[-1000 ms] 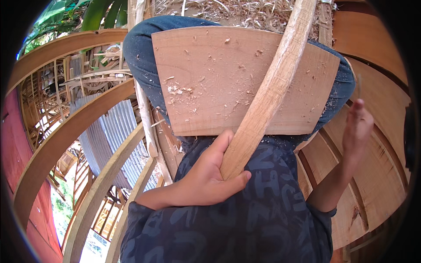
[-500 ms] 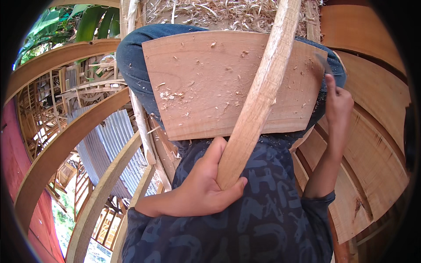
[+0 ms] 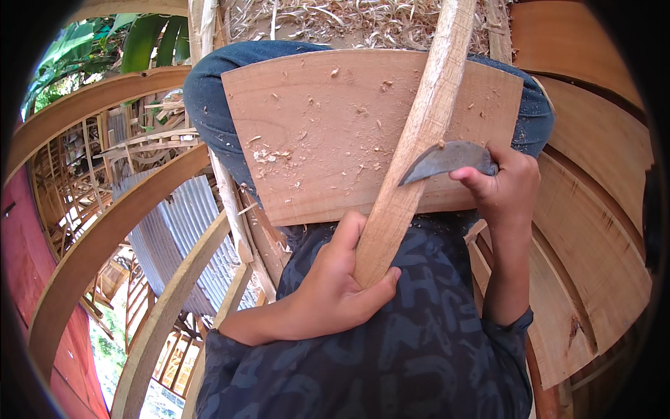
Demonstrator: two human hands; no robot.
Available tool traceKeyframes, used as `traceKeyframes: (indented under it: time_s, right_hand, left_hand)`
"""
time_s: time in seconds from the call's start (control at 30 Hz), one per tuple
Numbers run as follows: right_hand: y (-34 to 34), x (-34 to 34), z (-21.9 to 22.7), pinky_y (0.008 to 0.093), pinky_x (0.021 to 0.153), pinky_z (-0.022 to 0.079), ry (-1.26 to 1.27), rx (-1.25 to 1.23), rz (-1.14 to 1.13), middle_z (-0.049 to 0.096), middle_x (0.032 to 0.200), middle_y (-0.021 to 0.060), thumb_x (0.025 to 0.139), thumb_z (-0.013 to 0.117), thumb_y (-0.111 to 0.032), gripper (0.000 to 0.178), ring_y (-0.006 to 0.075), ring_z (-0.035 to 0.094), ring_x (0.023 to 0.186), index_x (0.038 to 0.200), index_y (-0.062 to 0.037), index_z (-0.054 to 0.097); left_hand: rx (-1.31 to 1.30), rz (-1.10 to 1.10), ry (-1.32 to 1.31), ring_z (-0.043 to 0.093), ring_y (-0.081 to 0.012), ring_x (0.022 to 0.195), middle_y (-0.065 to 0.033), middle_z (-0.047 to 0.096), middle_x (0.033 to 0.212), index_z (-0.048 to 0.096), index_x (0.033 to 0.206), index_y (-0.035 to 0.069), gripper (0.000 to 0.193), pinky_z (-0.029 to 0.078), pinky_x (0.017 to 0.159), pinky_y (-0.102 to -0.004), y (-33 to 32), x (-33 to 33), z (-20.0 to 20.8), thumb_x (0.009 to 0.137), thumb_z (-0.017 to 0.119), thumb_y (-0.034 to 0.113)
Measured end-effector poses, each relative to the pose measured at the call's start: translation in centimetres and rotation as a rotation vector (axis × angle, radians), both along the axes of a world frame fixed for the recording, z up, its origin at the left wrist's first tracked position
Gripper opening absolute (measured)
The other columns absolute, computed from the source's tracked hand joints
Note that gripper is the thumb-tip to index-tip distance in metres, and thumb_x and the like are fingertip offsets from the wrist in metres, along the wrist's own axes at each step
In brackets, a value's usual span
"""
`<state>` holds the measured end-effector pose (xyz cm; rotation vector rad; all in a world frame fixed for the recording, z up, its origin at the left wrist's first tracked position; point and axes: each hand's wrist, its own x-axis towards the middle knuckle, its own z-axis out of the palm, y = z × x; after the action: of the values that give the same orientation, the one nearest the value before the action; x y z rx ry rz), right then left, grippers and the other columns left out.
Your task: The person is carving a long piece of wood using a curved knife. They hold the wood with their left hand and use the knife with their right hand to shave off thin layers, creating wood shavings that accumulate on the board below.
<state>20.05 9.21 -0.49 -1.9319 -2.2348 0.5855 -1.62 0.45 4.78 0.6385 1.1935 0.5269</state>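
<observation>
My left hand (image 3: 338, 283) is closed round the near end of a long wooden strip (image 3: 412, 150), which slants up and to the right, away from me. In my right hand (image 3: 511, 183) is a knife with a short curved grey blade (image 3: 450, 159); its handle is hidden in the fist. The blade lies across the strip a little beyond my left hand, its tip over the left edge. A small curl of wood sits at the blade's upper edge. Beneath the strip, a flat curved-edge board (image 3: 328, 133) rests on my lap, sprinkled with chips.
Wood shavings (image 3: 335, 21) cover the ground beyond my knees. Curved wooden ribs (image 3: 115, 199) rise at the left, with corrugated metal sheets (image 3: 185, 237) behind them. Wide planks (image 3: 593, 258) line the right side. A pale pole (image 3: 230, 202) runs beside my left knee.
My right hand has come inward from the board's far right edge, bringing the knife blade onto the wooden strip. My left hand keeps its hold on the strip, nearly still.
</observation>
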Motion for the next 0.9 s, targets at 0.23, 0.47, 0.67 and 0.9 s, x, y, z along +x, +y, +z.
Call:
traceKeyframes:
  time_s: [0.23,0.47,0.67,0.9]
  right_hand:
    - [1.3,8.0,0.0,0.0281,0.045,0.026,0.159,-0.059,-0.480,0.032,0.050,-0.0016,0.086,0.049,-0.059,0.069,0.0085,0.032,0.053,0.054,0.0017,0.041]
    - [-1.7,-1.7,1.4,0.0358,0.041,0.038,0.178,-0.108,-0.032,0.042,0.044,0.0149,0.063,0.068,-0.064,0.066,0.0323,0.047,0.041,0.052,-0.0003,0.051]
    - [1.8,-0.4,0.3,0.0362,0.041,0.039,-0.005,-0.007,0.008,0.042,0.042,0.0154,0.051,0.067,-0.073,0.075,0.0330,0.048,0.041,0.048,-0.0006,0.047]
    - [5.2,12.4,-1.6,0.0299,0.046,0.024,-0.053,-0.029,-0.575,0.029,0.052,-0.0020,0.087,0.041,-0.064,0.067,0.0093,0.027,0.052,0.054,-0.0052,0.033]
  left_hand:
    - [-0.199,0.037,-0.173,0.039,-0.0088,0.084,-0.0048,0.042,0.089,0.038,0.108,0.001,0.039,0.037,0.072,-0.0253,0.0,-1.0,0.4,0.079,0.062,0.006]
    - [0.097,-0.063,-0.033,0.048,-0.0047,0.060,-0.0011,0.048,0.074,0.030,0.122,0.004,0.052,0.038,0.052,-0.0197,-0.7,-0.2,-0.8,0.080,0.061,0.001]
    - [0.105,-0.056,0.060,0.046,-0.0036,0.072,0.0002,0.048,0.081,0.037,0.110,0.004,0.042,0.037,0.061,-0.0197,0.0,-0.1,-0.3,0.078,0.065,0.003]
    - [0.097,-0.107,0.015,0.045,-0.0103,0.071,-0.0069,0.046,0.080,0.036,0.098,0.003,0.033,0.038,0.059,-0.0274,-0.2,-1.3,0.5,0.078,0.063,0.007]
